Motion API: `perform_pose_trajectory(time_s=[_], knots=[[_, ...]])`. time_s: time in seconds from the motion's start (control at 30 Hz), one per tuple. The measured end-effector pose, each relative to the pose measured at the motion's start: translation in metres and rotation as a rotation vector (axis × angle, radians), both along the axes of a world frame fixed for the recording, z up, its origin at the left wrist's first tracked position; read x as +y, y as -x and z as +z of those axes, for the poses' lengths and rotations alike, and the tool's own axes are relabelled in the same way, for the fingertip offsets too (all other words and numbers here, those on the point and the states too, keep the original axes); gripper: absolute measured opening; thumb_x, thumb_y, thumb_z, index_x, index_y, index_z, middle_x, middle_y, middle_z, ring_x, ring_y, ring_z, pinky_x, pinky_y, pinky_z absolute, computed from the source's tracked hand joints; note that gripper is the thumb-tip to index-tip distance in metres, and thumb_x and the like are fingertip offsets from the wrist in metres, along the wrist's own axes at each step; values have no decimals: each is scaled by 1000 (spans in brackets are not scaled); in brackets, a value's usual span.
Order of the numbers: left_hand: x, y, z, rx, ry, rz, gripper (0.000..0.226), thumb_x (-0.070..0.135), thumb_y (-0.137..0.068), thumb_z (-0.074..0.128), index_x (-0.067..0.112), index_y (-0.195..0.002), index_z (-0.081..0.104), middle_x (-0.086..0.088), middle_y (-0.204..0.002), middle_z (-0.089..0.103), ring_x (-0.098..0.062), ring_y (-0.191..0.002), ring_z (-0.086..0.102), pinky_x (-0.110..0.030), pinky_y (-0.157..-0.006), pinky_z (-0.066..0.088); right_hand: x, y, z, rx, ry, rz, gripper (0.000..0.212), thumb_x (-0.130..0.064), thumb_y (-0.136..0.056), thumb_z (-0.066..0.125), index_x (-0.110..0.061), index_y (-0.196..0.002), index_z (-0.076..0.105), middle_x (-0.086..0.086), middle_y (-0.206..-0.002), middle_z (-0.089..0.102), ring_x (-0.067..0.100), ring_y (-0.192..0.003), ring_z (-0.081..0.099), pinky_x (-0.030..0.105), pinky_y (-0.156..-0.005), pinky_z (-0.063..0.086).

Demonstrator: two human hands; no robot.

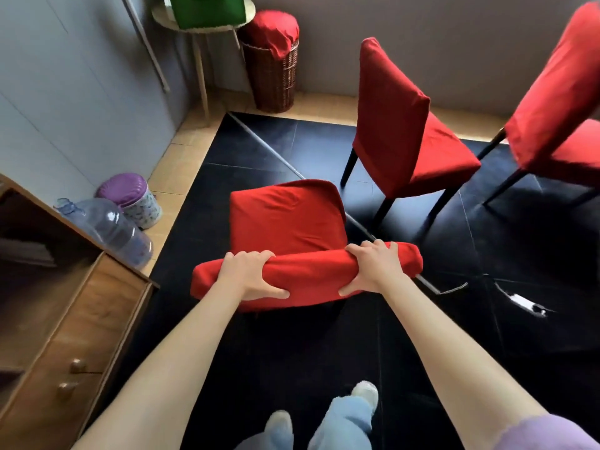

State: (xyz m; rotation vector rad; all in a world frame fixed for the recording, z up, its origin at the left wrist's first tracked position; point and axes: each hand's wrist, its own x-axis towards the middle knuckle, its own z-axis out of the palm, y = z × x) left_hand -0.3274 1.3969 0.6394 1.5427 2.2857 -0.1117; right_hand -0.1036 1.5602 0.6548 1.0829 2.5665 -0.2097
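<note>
Black tiled floor [259, 151] beneath both grips, red-covered chair [287, 219] just under them, second red chair [406, 125] beyond the right grip [373, 267], water jug [110, 228] far left of the left grip [251, 276], both grips curled round the red-covered chair's top rail

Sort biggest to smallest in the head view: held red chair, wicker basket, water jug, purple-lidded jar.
1. Held red chair
2. Wicker basket and water jug: alike; basket stands farther, so unranked.
3. Purple-lidded jar

I see a water jug [110, 228] and purple-lidded tub [133, 199] just beyond the wooden dresser [81, 319], a wicker basket [274, 76] farther off.
</note>
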Motion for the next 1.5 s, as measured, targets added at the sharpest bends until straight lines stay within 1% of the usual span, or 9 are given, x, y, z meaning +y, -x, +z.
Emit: perform_pose_trajectory(time_s=[0.2,0.4,0.57,0.83,1.03,1.17,1.3,1.5], knots=[[-18,0,4,15,32,-126,103,93,-45,45,39,-133,43,9,-123,61,-20,-113,56,-47,-101,37,-60,-25,-4,29,-12,-141,95,-84,-45,67,-38,-127,48,0,-116,57,28,-114,46,51,-101,34],[-41,-3,6,35,53,-226,103,91,-42,50,41,-132,43,10,-127,59,-19,-118,53,-48,-102,34,-116,-38,-6,28,-15,-266,96,-86,-47,64,-38,-128,46,1,-120,56,29,-117,45,52,-102,33],[-65,-2,9,35,91,-309,102,89,-43,54,42,-133,41,11,-128,57,-19,-118,52,-50,-103,34,-164,-43,-9,23,-21,-352,97,-87,-47,62,-37,-128,45,3,-121,56,30,-120,45,54,-103,31],[-110,-1,6,34,95,-418,103,85,-46,60,42,-137,39,9,-135,53,-20,-124,48,-48,-102,31,-237,-45,-15,14,-44,-471,99,-86,-46,64,-37,-129,45,2,-120,56,29,-119,45,53,-102,32],[-139,7,4,39,94,-498,106,84,-45,63,41,-139,39,9,-138,51,-20,-126,46,-49,-105,31,-291,-38,-16,1,-49,-551,99,-88,-46,63,-37,-129,45,2,-121,56,29,-118,46,52,-100,33],[-150,19,2,42,93,-558,108,84,-45,63,40,-140,37,10,-140,49,-20,-129,43,-51,-105,28,-319,-26,-17,-16,-61,-605,97,-87,-47,62,-35,-127,46,2,-121,56,29,-117,46,52,-99,34],[-146,32,5,44,103,-633,108,83,-45,62,40,-140,36,10,-140,49,-20,-129,43,-52,-106,28,-337,-11,-15,-31,-57,-682,98,-87,-49,62,-34,-129,45,3,-123,55,29,-119,45,54,-100,32],[-128,56,9,54,77,-743,106,83,-41,61,43,-137,39,13,-136,51,-17,-128,41,-48,-106,27,-357,20,-15,-26,-61,-844,99,-89,-49,59,-34,-129,45,3,-123,55,29,-117,45,53,-99,33]])
